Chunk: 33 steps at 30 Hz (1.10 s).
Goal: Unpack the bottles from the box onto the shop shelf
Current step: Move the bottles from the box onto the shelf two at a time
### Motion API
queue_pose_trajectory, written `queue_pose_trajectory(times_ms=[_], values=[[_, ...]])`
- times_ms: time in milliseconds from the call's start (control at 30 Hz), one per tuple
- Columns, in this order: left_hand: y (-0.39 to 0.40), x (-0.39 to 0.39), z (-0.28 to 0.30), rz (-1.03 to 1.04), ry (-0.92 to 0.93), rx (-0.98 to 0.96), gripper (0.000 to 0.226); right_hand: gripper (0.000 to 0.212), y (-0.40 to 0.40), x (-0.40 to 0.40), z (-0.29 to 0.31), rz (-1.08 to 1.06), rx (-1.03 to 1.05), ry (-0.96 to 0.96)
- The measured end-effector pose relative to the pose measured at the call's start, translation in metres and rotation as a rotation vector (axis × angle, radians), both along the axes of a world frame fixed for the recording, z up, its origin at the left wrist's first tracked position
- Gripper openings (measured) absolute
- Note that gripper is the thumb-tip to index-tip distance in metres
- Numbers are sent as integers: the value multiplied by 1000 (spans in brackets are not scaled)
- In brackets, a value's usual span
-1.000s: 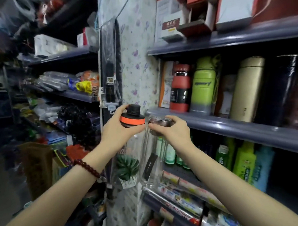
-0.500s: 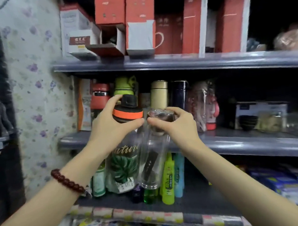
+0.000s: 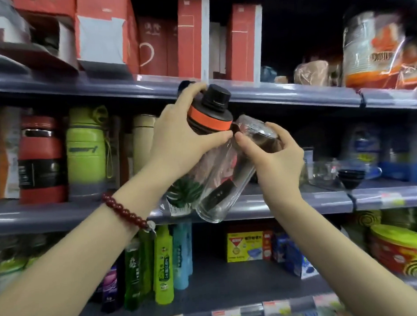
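My left hand (image 3: 178,140) grips the neck of a clear bottle with a black cap and orange band (image 3: 209,115); a green leaf print shows low on its body. My right hand (image 3: 276,160) grips the top of a second clear bottle (image 3: 220,190) with a see-through lid. Both bottles hang side by side, tilted, in front of the middle shelf (image 3: 63,215). The box is out of sight.
The middle shelf holds a red flask (image 3: 41,159), a green flask (image 3: 85,152) and a beige flask (image 3: 143,134) at left, glassware (image 3: 340,172) at right. Red cartons (image 3: 191,38) fill the top shelf. Detergent bottles (image 3: 162,265) stand on the lower shelf.
The view has swung right along the shelves. Both hands have lifted the bottles higher, up to the middle shelf, and tilted them to the right.
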State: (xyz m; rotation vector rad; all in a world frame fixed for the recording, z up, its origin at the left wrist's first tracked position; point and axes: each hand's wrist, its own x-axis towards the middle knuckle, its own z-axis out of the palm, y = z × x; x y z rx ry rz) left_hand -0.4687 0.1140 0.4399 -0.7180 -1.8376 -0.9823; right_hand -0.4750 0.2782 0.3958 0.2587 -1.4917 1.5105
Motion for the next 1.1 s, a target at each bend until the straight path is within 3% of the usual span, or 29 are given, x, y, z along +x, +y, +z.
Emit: queue_pose_trajectory(times_ms=[533, 867, 1100], values=[[107, -63, -24, -107, 98, 115, 87, 57, 91, -38, 9, -138, -7, 123], [110, -101, -27, -120, 30, 141, 81, 67, 99, -73, 13, -187, 47, 13], [102, -123, -12, -248, -87, 138, 77, 84, 102, -100, 35, -218, 48, -85]])
